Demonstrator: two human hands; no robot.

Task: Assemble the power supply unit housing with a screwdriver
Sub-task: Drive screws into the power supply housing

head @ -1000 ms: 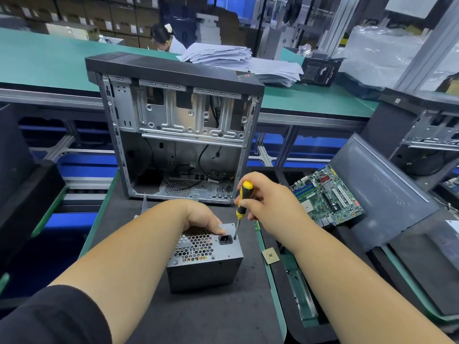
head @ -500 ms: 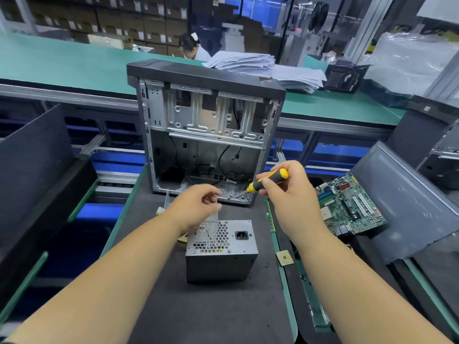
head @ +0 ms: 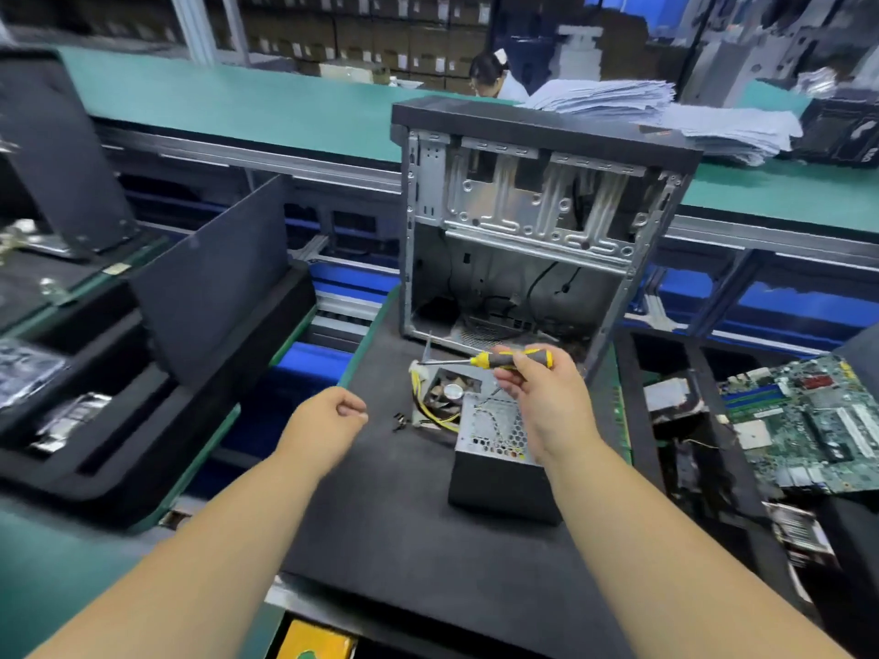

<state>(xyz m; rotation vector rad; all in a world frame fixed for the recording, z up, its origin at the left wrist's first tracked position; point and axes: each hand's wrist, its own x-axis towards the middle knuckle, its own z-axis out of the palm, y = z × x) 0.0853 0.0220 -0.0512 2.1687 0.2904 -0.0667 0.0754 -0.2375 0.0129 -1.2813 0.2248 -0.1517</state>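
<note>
Pinched in the right hand [head: 547, 397], one yellow-and-grey screwdriver [head: 504, 360] now lies level, tip toward nine o'clock, above the single power supply unit [head: 494, 449]; half a second ago it slanted down toward the left hand [head: 328, 420]. That hand has drawn back to nine o'clock of the unit, fingers curled, though whether they pinch something I cannot tell. One open computer case [head: 532, 221] stands at twelve o'clock, one motherboard [head: 808, 420] at three.

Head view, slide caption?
Right hand holds screwdriver level above power supply unit; left hand curled beside it.
</note>
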